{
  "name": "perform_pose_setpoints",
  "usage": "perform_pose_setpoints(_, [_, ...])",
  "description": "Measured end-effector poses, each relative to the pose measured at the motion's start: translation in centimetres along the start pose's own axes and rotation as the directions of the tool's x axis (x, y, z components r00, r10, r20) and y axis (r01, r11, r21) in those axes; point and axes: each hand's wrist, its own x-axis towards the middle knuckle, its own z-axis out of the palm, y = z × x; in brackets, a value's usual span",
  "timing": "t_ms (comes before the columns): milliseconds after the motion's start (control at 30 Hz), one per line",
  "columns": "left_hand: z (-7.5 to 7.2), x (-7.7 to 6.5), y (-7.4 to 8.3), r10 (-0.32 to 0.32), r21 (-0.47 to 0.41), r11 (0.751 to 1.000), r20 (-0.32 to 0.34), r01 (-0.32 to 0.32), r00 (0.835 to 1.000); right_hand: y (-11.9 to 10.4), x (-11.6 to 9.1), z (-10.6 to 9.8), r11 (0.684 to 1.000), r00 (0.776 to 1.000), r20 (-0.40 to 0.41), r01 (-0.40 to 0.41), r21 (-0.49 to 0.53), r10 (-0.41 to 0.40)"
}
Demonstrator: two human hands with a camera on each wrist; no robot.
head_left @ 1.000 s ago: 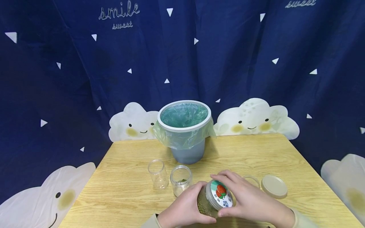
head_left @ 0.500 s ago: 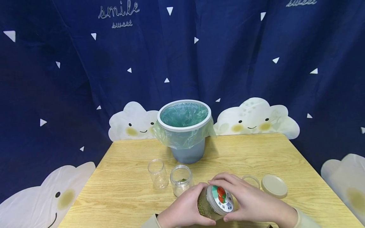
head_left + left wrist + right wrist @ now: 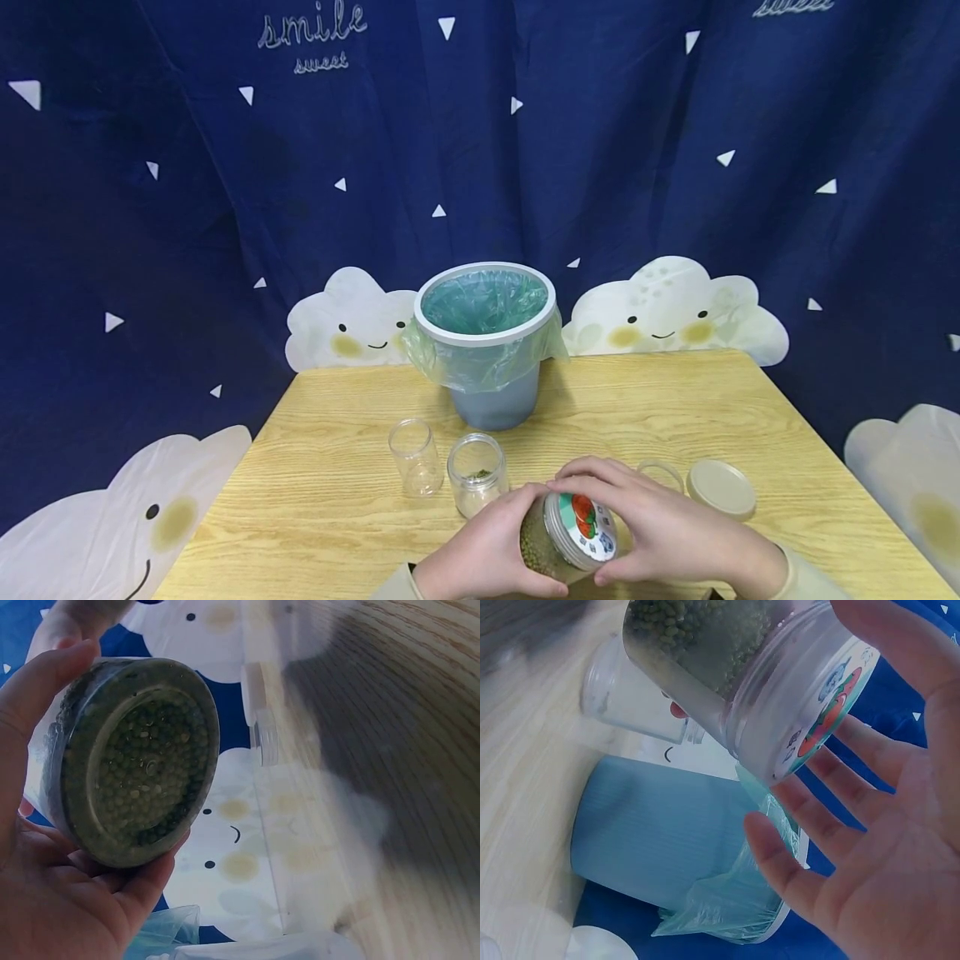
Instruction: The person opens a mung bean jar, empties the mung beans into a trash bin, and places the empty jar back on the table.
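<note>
A clear jar [image 3: 537, 548] filled with green beans is tilted above the table's near part, its lid leaning to the right. My left hand [image 3: 487, 546] grips the jar's body; in the left wrist view its beans [image 3: 150, 761] show through the round base. Around the rim of the screw lid [image 3: 590, 527], printed with a red fruit, my right hand [image 3: 663, 525] curls its thumb and fingers. The right wrist view shows the lid sitting on the jar's mouth, with some of that hand's fingers [image 3: 780, 866] partly off its edge.
Behind my left hand stands an uncapped clear jar [image 3: 477, 475] with a few green bits in it. An upright clear container [image 3: 416, 458] is to its left. A lined bin [image 3: 495, 408] stands farther back. A beige lid [image 3: 722, 489] and a pale ring [image 3: 662, 467] lie right.
The printed lid has turned slightly clockwise and shifted a little to the right and down. My right hand has moved slightly with it, while my left hand keeps its grip on the jar.
</note>
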Motion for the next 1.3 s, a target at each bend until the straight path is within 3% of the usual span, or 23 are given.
perform_pose_setpoints(267, [-0.1,0.0,0.0,0.014,0.02,1.0,0.001,-0.014,1.0,0.0,0.0,-0.2,1.0,1.0,0.004,0.002,0.023,-0.002])
perform_pose_setpoints(567, [-0.3,0.0,0.0,0.028,0.004,1.0,0.026,-0.028,0.999,0.0,-0.1,-0.5,0.995,0.996,-0.001,0.092,0.027,-0.092])
perform_pose_setpoints(1033, [-0.2,-0.1,0.0,0.054,0.053,0.997,0.033,-0.055,0.998,0.1,-0.4,-0.9,0.979,0.982,0.021,0.185,0.09,-0.187])
perform_pose_setpoints(1300, [-0.3,-0.1,0.1,0.036,0.031,0.999,0.029,-0.037,0.999,0.3,-0.6,-1.1,0.988,0.988,-0.033,0.152,0.035,-0.151])
